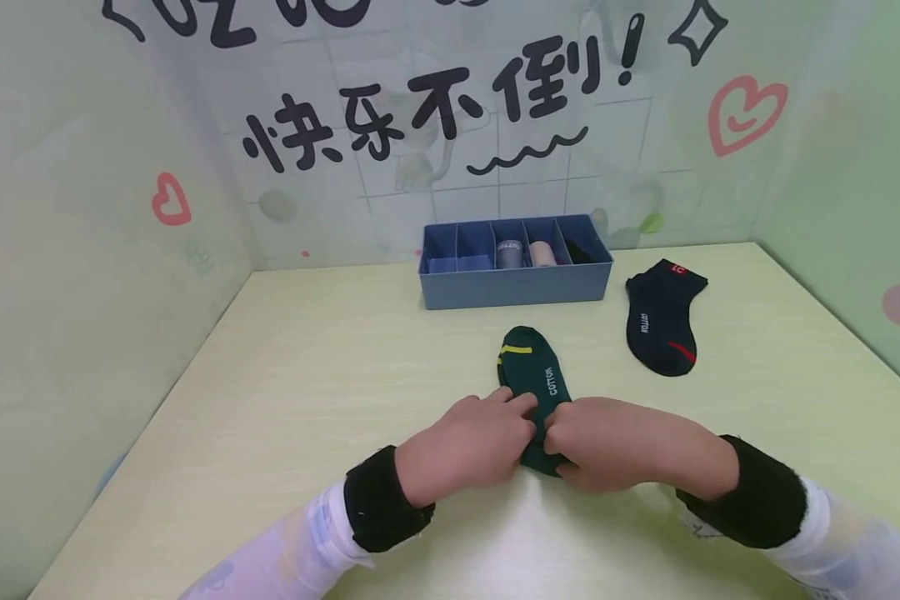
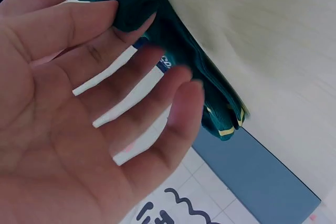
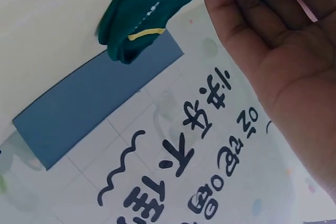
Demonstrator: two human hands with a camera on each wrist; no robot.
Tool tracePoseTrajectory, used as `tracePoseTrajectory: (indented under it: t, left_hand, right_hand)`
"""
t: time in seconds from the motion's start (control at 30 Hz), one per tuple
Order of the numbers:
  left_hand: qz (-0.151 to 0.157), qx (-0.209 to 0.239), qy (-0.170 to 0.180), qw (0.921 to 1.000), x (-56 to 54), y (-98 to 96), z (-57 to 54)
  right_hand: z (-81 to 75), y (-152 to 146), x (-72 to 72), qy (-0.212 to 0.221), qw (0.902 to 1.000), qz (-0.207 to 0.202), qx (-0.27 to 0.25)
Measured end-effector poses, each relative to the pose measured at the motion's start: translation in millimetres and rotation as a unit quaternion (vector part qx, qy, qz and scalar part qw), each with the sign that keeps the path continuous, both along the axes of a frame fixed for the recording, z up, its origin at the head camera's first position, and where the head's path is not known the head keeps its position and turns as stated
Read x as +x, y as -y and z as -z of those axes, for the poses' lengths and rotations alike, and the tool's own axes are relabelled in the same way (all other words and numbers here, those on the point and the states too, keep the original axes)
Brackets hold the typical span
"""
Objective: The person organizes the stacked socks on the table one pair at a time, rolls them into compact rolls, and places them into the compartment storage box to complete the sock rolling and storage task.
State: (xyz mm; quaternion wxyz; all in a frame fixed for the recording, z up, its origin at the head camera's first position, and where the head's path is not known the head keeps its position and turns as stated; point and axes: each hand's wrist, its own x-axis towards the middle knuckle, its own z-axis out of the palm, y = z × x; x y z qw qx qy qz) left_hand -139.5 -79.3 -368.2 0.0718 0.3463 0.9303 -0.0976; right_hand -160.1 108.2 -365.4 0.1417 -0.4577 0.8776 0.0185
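A person works with two bare hands at a pale table (image 1: 330,358); between the hands lie dark green socks (image 1: 531,371), toe towards the back of the table, marked COTTON and banded in yellow; the left wrist view shows two yellow-striped toes, so this looks like a pair laid one on the other, perhaps so that they handle as one; the left hand (image 1: 476,437) comes in from one side, its fingers loosely bent and apart, tips touching the cloth, probably to keep it in line; the right hand (image 1: 607,442) comes from the other side, its fingers curled in at the nearer end; whether they pinch the cloth, I cannot tell, as the thumb's contact is hidden; beyond the toes stands a blue divided box (image 1: 516,287), near enough, I judge, to be within easy reach; its middle compartment holds a grey bundle (image 1: 510,255), the next a pink bundle (image 1: 542,254), the last on the right something black (image 1: 577,252); to the right of the green ones a navy sock (image 1: 663,321) with red marks lies flat, apart from the hands, seemingly set there to leave them room
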Motion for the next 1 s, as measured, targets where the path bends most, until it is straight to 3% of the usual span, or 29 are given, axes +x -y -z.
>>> tracePoseTrajectory:
  t: [0.13,0.3,0.47,0.83,0.9,1.0]
  left_hand:
    - [-0.001,0.005,0.022,0.9997,-0.8,0.3,-0.3]
    - [-0.016,0.030,0.054,0.9980,-3.1,-1.2,-1.7]
    - [-0.002,0.040,0.046,0.9981,-5.0,-0.9,-2.4]
    - [0.007,0.066,0.009,0.9978,-6.6,1.2,1.1]
    - [0.004,0.069,0.009,0.9976,-6.8,1.4,1.9]
    - [-0.001,0.075,0.009,0.9972,-7.1,1.6,2.5]
  right_hand:
    - [-1.2,-1.9,-6.7,0.059,0.9980,0.011,-0.020]
    - [-1.4,-5.7,-15.3,0.102,0.9939,0.014,-0.041]
    - [-1.6,-7.9,-18.7,0.118,0.9915,0.032,-0.044]
    - [3.1,-1.1,-16.2,0.091,0.9883,0.094,-0.078]
    - [3.6,-0.1,-12.1,0.060,0.9925,0.081,-0.070]
    - [4.0,1.5,-4.0,-0.025,0.9984,0.035,-0.036]
